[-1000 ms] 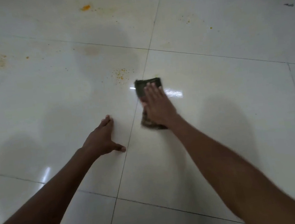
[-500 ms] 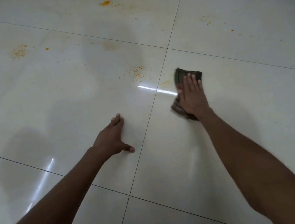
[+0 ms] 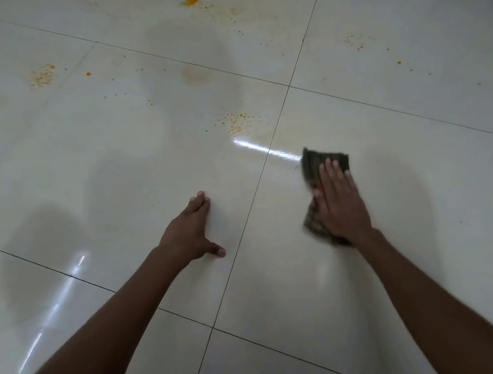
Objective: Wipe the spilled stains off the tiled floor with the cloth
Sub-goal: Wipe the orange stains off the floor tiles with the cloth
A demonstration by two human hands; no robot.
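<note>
The fingers (image 3: 334,173) of the right hand (image 3: 341,203) lie straight and close together, flat on a dark cloth (image 3: 318,163), pressing it to the floor rather than curling round it. The cloth is folded and a bit blurred; its far edge shows past the fingertips and a checked corner sticks out near the wrist, on the thumb side. It sits on the pale tile just right of the grout line (image 3: 250,204) that runs between the 2 hands.

The left hand (image 3: 190,230) is spread flat on the neighbouring tile, fingers straight, thumb stretched out toward the grout line, holding nothing. Both bare forearms reach in from the near edge.

Beyond the cloth, near it and just across the grout line, lies a cluster of orange specks (image 3: 236,122). More orange stains sit farther off: a bright blob (image 3: 189,1) at the far side, a speckled patch (image 3: 42,75) to the left, a faint smear (image 3: 195,74) between them, and scattered dots (image 3: 359,44) on the far right tile. The glossy tiled floor (image 3: 114,171) shows streaks of reflected light.
</note>
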